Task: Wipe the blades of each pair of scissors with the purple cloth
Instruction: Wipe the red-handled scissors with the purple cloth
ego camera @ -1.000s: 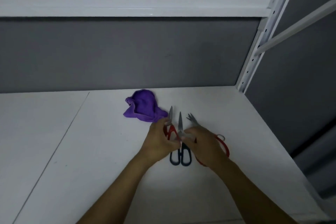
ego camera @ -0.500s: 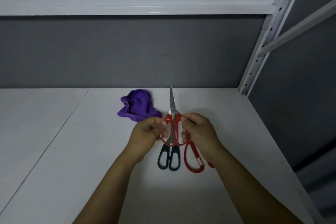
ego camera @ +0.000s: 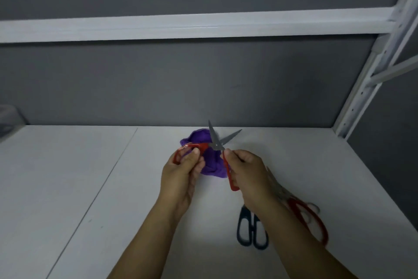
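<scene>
Grey wall (ego camera: 158, 88) behind, white table (ego camera: 90, 188) in front, dim light.

Grip, left hand (ego camera: 183, 172): thumb and curled fingers pinch one red handle loop of the red scissors (ego camera: 217, 145), loop swung out to the left.

Grip, right hand (ego camera: 246, 172): fingers curled round the other red handle, thumb tip near the pivot, handle running down and toward the camera.

Both grips are full, each holding one handle of the same pair. Handles are pulled well apart. Blades stand wide open in a V, tips pointing up and away toward the wall; one blade is near upright, the other leans right. The pair is lifted off the table.

Purple cloth (ego camera: 212, 165): crumpled heap on the table, seen between the two hands and behind the open handles. Neither hand holds it. Whether the blades touch it cannot be told.

Black-handled scissors (ego camera: 252, 229): flat on the table near the right forearm, loops toward the camera, blades hidden by the arm.

Second red pair (ego camera: 309, 220): on the table just right of the forearm, red loop nearest the camera, blurred, metal part pointing back toward the right hand.

Further out: a seam line crosses the table on the left. White rail (ego camera: 203, 24) runs across the wall, meeting a perforated white upright (ego camera: 366, 88) at the right corner.
</scene>
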